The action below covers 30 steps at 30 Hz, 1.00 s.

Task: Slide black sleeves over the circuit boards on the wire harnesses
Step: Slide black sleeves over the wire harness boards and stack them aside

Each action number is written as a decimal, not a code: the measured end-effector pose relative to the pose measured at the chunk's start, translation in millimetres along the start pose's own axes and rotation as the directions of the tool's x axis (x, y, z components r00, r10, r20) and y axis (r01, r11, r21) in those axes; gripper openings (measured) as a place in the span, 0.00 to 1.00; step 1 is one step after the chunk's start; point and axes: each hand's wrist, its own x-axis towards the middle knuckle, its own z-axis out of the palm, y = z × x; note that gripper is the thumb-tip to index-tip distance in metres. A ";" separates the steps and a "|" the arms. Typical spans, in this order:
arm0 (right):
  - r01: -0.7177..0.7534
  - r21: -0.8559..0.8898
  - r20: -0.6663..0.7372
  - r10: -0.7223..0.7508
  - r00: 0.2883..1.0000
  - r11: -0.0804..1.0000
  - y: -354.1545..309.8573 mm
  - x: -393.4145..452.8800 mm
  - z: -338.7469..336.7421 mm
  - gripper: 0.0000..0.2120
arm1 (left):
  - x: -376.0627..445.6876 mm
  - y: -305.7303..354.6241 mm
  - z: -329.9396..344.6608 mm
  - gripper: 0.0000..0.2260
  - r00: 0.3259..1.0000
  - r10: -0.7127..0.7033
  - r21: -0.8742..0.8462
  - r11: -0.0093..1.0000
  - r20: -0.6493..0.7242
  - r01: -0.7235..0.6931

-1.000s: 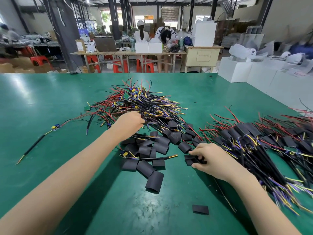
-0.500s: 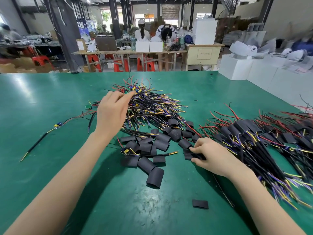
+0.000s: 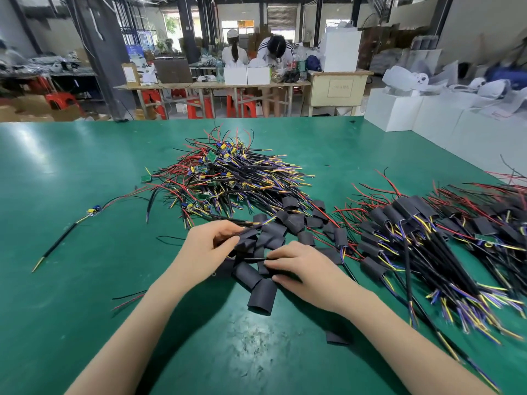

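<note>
Roughly midway, by appearance. Pile of bare wire harnesses (image 3: 228,178) at centre of green counter (image 3: 71,172), boards uncovered, green and yellow components visible: not yet sleeved. Heap of sleeved harnesses (image 3: 427,238) at right, black covers over the boards, loose coloured wire ends fanned toward near edge: done. Judged about equal in bulk to the bare pile, though right heap cut by frame edge, so count uncertain. Loose black sleeves (image 3: 293,220) scattered between the two piles, touching both; one large sleeve (image 3: 261,297) nearest the viewer, one flat sleeve (image 3: 337,337) apart, near the right forearm. Single stray harness (image 3: 67,229) lay well apart at left, board bare, unsleeved.

Left hand (image 3: 208,246): fingers curled, pinched a black sleeve and a thin black cable at the near edge of the sleeve scatter. Exact contents of pinch partly hidden by fingers.

Right hand (image 3: 302,269): fingers curled low over the counter, tips pinched on a thin black lead (image 3: 253,259) running toward the left hand; palm down over more sleeves. Board for this harness not visible; whether already inside a sleeve, not determinable.
</note>
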 end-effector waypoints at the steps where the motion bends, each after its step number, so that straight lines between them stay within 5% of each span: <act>1: -0.003 -0.008 -0.002 0.003 1.000 1.000 0.5 0.1 -0.3 0.12 | -0.4 -1.1 0.8 0.08 0.999 -0.039 -0.037 0.999 0.007 0.040; 7: -0.032 0.054 -0.001 0.032 0.999 0.998 2.2 -1.8 -8.2 0.06 | -2.4 -0.8 5.6 0.07 0.994 -0.088 -0.173 0.980 0.061 0.097; 19: -0.218 0.130 -0.018 0.222 0.975 0.967 3.3 -2.8 -4.0 0.19 | -0.3 -5.8 4.2 0.06 0.985 -0.170 -0.257 0.951 0.031 0.173; 25: -0.167 0.066 0.032 0.165 0.986 0.984 5.1 -1.7 -6.6 0.19 | -0.4 -6.4 4.5 0.08 0.983 -0.182 -0.264 0.947 0.033 0.184; 30: -0.132 -0.148 0.079 0.145 0.986 0.980 10.0 -3.9 -12.1 0.20 | -0.5 -7.6 5.3 0.08 0.979 -0.198 -0.283 0.938 0.036 0.200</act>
